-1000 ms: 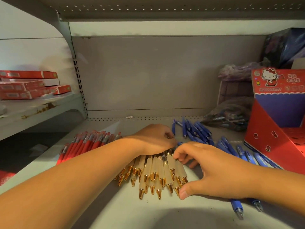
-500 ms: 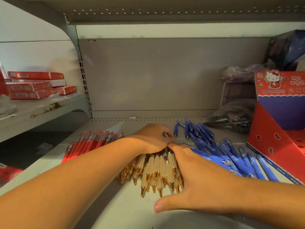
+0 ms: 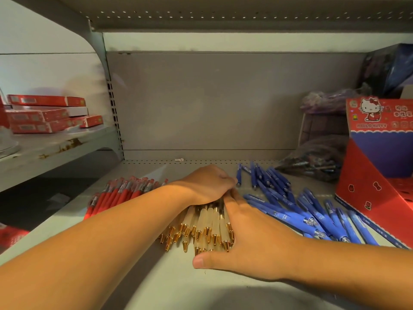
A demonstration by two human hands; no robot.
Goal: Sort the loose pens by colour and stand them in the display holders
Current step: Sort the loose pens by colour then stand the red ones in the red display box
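A bundle of cream pens with gold tips (image 3: 202, 227) lies mid-shelf, tips toward me. My left hand (image 3: 210, 183) cups the far end of the bundle. My right hand (image 3: 250, 238) presses flat against its right side, thumb stretched under the tips. Red pens (image 3: 120, 193) lie in a row to the left, partly hidden by my left forearm. Blue pens (image 3: 297, 211) are scattered to the right. A red cardboard display holder (image 3: 371, 193) with a cartoon cat header stands at the right edge.
The grey metal shelf (image 3: 169, 285) has a back panel and another shelf overhead. A dark plastic bag of pens (image 3: 312, 162) and purple packets (image 3: 324, 104) sit at the back right. Red boxes (image 3: 47, 115) are stacked on the neighbouring shelf at left.
My right hand has slid left from beside the blue pens and closed against the cream bundle, uncovering more blue pens. The left hand has stayed on the bundle's far end.
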